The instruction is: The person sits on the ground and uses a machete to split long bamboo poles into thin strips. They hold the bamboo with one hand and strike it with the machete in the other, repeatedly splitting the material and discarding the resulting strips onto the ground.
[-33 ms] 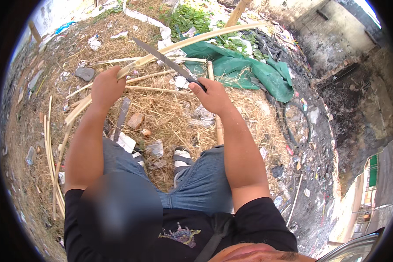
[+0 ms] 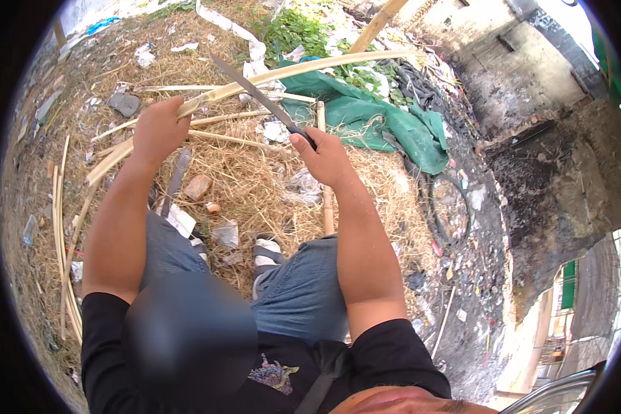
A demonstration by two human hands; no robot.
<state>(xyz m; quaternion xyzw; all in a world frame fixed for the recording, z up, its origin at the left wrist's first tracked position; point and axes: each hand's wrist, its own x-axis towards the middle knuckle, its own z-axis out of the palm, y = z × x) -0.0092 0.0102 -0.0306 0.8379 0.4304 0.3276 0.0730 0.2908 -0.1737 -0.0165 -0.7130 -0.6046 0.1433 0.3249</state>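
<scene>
My left hand (image 2: 159, 131) is closed round a long split bamboo strip (image 2: 310, 67), which bows away to the far right, its near end passing out by my left forearm. In my right hand (image 2: 322, 159) is the black handle of a long knife (image 2: 272, 107). The knife's blade slants up to the left and crosses the strip a short way beyond my left hand; whether the two touch, I cannot tell. On the straw near my left foot lies another long, dull metal blade (image 2: 178, 178).
Other bamboo strips (image 2: 60, 234) lie at the left and under the held one. An upright bamboo pole (image 2: 327, 200) lies ahead of my right knee. Green sheeting (image 2: 393, 127) is spread at the far right, near a stained wall (image 2: 531, 159). Brick pieces (image 2: 199, 187) and litter dot the straw.
The whole view has shifted, so the scene sits slightly farther left in the picture. Both hands keep their hold on the strip and the knife, with the blade still across the strip.
</scene>
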